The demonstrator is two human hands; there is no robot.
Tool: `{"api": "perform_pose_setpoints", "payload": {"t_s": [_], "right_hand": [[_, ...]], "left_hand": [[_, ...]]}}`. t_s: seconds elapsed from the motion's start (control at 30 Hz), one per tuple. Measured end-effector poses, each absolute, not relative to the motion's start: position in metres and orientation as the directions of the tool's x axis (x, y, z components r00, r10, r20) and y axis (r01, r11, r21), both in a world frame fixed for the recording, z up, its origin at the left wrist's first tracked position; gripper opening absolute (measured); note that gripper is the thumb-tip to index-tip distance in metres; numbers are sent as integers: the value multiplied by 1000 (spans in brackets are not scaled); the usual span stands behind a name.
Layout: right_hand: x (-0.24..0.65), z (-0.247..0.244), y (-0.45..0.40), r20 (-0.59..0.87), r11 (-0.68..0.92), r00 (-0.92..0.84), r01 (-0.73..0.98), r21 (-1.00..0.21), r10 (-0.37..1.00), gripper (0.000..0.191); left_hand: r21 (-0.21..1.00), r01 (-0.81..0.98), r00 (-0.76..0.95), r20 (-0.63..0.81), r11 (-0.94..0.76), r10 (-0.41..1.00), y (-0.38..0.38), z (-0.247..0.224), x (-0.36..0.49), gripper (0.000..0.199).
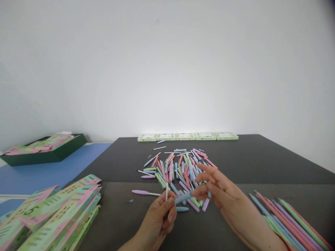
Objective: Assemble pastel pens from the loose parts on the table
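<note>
My left hand [161,216] is closed in a pinch on a thin white pen refill [166,191], which sticks up above the thumb. A light blue pen barrel [183,198] bridges the gap between my two hands. Its right end sits in the fingers of my right hand [220,190], whose other fingers are partly spread. Another bit of blue shows by that hand's thumb, too small to name. Behind the hands lies a loose pile of pastel pen parts [171,167]. A purple pen piece with a white refill [141,192] rests left of my left hand.
Finished-looking pens [293,223] lie in a bundle at the right. Stacked printed packets [52,216] fill the near left. A dark green tray [44,153] of packets stands on a blue surface. Several flat boxes [185,136] line the black table's [235,157] back edge.
</note>
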State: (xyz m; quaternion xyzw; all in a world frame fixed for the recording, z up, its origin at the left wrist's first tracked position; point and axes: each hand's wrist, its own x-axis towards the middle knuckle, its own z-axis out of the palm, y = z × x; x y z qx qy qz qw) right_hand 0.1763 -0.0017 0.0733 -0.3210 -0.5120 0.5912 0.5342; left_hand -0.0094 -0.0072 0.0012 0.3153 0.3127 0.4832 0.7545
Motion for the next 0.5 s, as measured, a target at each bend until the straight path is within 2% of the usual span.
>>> {"api": "perform_pose_setpoints", "payload": {"t_s": [0.1, 0.2, 0.43, 0.5], "right_hand": [[172, 67, 0, 219, 150, -159, -361, -920, 963, 29], [167, 64, 1, 254, 188, -160, -340, -921, 954, 34], [167, 66, -1, 411, 400, -89, -119, -909, 907, 29], [166, 67, -3, 437, 434, -118, -52, -899, 892, 30]], "left_hand": [[785, -518, 348, -168, 339, 922, -8, 0, -9, 23], [789, -513, 349, -168, 338, 922, -8, -1, -10, 22], [787, -518, 341, -171, 336, 925, -7, 0, -9, 24], [794, -512, 343, -161, 328, 925, -7, -2, -9, 23]]}}
